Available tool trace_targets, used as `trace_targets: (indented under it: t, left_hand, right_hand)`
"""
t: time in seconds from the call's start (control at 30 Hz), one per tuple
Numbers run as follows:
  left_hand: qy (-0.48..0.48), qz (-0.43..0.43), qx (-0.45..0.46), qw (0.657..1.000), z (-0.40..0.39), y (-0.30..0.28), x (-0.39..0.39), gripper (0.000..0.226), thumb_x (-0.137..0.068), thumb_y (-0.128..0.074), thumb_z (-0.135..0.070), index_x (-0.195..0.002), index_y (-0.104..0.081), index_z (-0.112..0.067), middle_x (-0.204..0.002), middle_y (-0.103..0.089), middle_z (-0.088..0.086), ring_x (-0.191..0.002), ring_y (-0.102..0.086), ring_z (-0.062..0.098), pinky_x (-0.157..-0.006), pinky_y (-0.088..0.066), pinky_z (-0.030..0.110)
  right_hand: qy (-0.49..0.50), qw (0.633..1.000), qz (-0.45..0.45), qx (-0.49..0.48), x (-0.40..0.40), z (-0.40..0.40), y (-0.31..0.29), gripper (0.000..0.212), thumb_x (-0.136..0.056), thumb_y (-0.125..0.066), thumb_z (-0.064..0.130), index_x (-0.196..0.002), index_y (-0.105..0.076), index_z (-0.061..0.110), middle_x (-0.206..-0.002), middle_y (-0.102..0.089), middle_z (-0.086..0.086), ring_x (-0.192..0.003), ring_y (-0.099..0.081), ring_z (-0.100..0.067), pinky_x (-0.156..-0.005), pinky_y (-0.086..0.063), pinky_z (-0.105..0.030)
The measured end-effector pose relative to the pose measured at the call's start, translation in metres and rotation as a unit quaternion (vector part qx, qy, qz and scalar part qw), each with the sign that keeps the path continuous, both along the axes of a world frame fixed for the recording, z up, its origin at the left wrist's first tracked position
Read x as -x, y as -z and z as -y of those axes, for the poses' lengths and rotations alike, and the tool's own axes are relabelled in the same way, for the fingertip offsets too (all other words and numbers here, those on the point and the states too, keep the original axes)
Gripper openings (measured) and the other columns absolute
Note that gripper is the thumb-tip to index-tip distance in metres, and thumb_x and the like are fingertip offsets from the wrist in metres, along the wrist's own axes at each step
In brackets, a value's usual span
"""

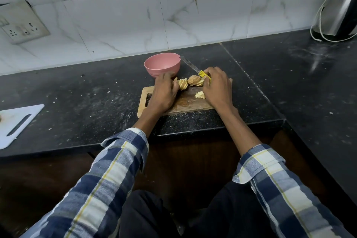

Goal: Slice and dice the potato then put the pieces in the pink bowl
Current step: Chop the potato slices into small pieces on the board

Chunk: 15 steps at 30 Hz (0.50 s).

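A black stone counter (92, 91) runs along a tiled wall, and on it, near the front edge, lies a wooden cutting board (183, 102). Just behind the board's left end stands the pink bowl (162, 63); what shows of its inside looks bare, so by my reading no pieces have gone in yet.

The potato is on the board, already cut into slices. One fanned group of slices (182, 84) lies against the left hand (164, 91), whose fingers curl round its near end and hold it together. A second group of slices (195, 80) sits just beside it to the right, touching or nearly touching the right hand (217, 87). That hand grips the yellow handle of a knife (204, 74), the blade pointing away toward the wall, past the bowl's right side. A small heap of diced pieces (200, 95) lies on the board under the right hand's thumb side.

Slicing looks done or nearly so. Dicing has barely begun: most of the potato is in slices. Left to do: cut both groups into cubes, then move everything to the bowl.

Off to the left a white cutting board (17, 121) lies unused, and a steel kettle (340, 9) stands far right.
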<state>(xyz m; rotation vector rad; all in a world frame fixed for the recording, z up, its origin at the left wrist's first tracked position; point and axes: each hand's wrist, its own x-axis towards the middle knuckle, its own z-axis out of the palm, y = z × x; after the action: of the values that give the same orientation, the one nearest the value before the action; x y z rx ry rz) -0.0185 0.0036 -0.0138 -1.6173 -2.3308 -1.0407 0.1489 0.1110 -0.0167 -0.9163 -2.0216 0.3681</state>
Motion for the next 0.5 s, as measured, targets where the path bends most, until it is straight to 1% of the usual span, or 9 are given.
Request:
trace_targets:
  t: [0.1,0.2,0.27,0.33,0.4,0.43,0.5]
  left_hand:
    - [0.001,-0.004,-0.004,1.000,-0.001,0.000,0.000,0.036,-0.108,-0.047,-0.030,-0.133,-0.057,-0.006,-0.128,-0.059,0.013,-0.115,-0.049,0.023,-0.097,-0.038,0.033]
    - [0.009,0.005,0.007,1.000,-0.002,0.001,0.002,0.038,-0.110,-0.046,-0.032,-0.136,-0.057,-0.007,-0.132,-0.057,0.013,-0.121,-0.050,0.024,-0.103,-0.039,0.035]
    - [0.017,0.015,0.006,1.000,-0.003,0.002,0.003,0.039,-0.111,-0.044,-0.030,-0.135,-0.061,-0.006,-0.129,-0.057,0.013,-0.120,-0.052,0.027,-0.103,-0.040,0.037]
    - [0.017,0.024,-0.024,0.999,-0.001,0.001,0.004,0.039,-0.111,-0.043,-0.032,-0.126,-0.069,-0.007,-0.121,-0.062,0.010,-0.113,-0.053,0.025,-0.101,-0.045,0.043]
    - [0.020,0.044,-0.079,0.996,0.003,-0.002,0.003,0.038,-0.111,-0.043,-0.032,-0.108,-0.073,-0.009,-0.107,-0.064,0.007,-0.102,-0.052,0.020,-0.092,-0.046,0.047]
    - [0.022,0.058,-0.106,0.992,0.006,-0.004,0.001,0.037,-0.112,-0.043,-0.032,-0.111,-0.074,-0.011,-0.107,-0.062,0.005,-0.102,-0.051,0.018,-0.091,-0.047,0.044]
    - [0.041,0.089,-0.137,0.986,0.015,-0.006,0.001,0.034,-0.112,-0.044,-0.034,-0.130,-0.070,-0.021,-0.122,-0.056,0.001,-0.115,-0.052,0.013,-0.098,-0.049,0.032]
  right_hand:
    - [0.000,1.000,-0.001,0.000,-0.001,0.000,-0.001,0.020,-0.099,-0.057,0.012,-0.114,-0.067,0.020,-0.108,-0.063,0.004,-0.104,-0.060,-0.020,-0.092,-0.042,-0.048]
    - [0.001,1.000,-0.004,0.000,-0.001,0.001,-0.002,0.018,-0.098,-0.057,0.012,-0.112,-0.067,0.020,-0.107,-0.063,0.003,-0.103,-0.060,-0.020,-0.092,-0.042,-0.047]
    - [0.000,1.000,-0.002,0.000,-0.001,0.001,-0.002,0.018,-0.098,-0.057,0.012,-0.111,-0.067,0.020,-0.106,-0.063,0.003,-0.103,-0.060,-0.020,-0.092,-0.042,-0.047]
    - [-0.001,1.000,-0.002,0.000,-0.001,0.001,-0.003,0.018,-0.099,-0.057,0.012,-0.112,-0.067,0.020,-0.107,-0.063,0.003,-0.103,-0.060,-0.020,-0.093,-0.043,-0.049]
    - [-0.001,1.000,-0.005,0.002,-0.001,0.002,-0.002,0.018,-0.099,-0.057,0.013,-0.112,-0.066,0.020,-0.108,-0.063,0.004,-0.104,-0.060,-0.019,-0.094,-0.045,-0.050]
    - [-0.001,1.000,-0.007,0.003,-0.001,0.002,-0.002,0.018,-0.099,-0.057,0.013,-0.112,-0.066,0.021,-0.109,-0.063,0.004,-0.104,-0.060,-0.019,-0.095,-0.045,-0.050]
    - [-0.005,1.000,-0.017,0.000,-0.002,0.002,-0.003,0.016,-0.099,-0.057,0.014,-0.111,-0.066,0.020,-0.108,-0.063,0.004,-0.102,-0.060,-0.019,-0.094,-0.048,-0.050]
